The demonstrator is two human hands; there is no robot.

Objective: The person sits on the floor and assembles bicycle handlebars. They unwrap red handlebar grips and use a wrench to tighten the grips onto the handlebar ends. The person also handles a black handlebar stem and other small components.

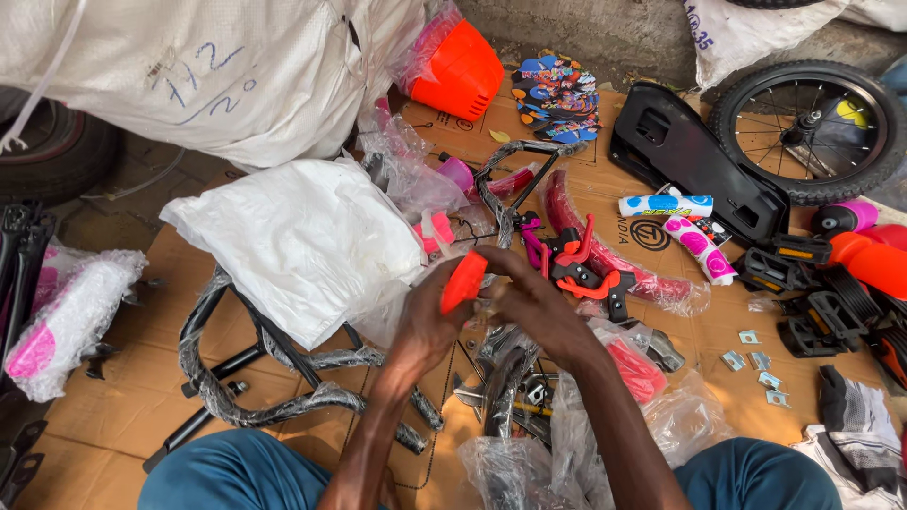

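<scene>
My left hand point(422, 326) grips a small orange plastic part point(463, 280) at the middle of the view. My right hand point(534, 307) closes around the same part from the right, its fingers curled over the top. Both hands hover above a pile of clear plastic wrapping point(567, 434) and metal bicycle parts point(505, 378). Just beyond my fingers lie black brake levers with red and pink pieces point(581, 269).
A black wrapped bicycle frame point(283, 387) and a white bag point(302, 236) lie at left on cardboard point(123, 378). A small wheel point(812, 127), black pedals point(803, 274), a red mudguard point(614, 255), an orange cover point(458, 71) and metal clips point(756, 364) lie at right and back.
</scene>
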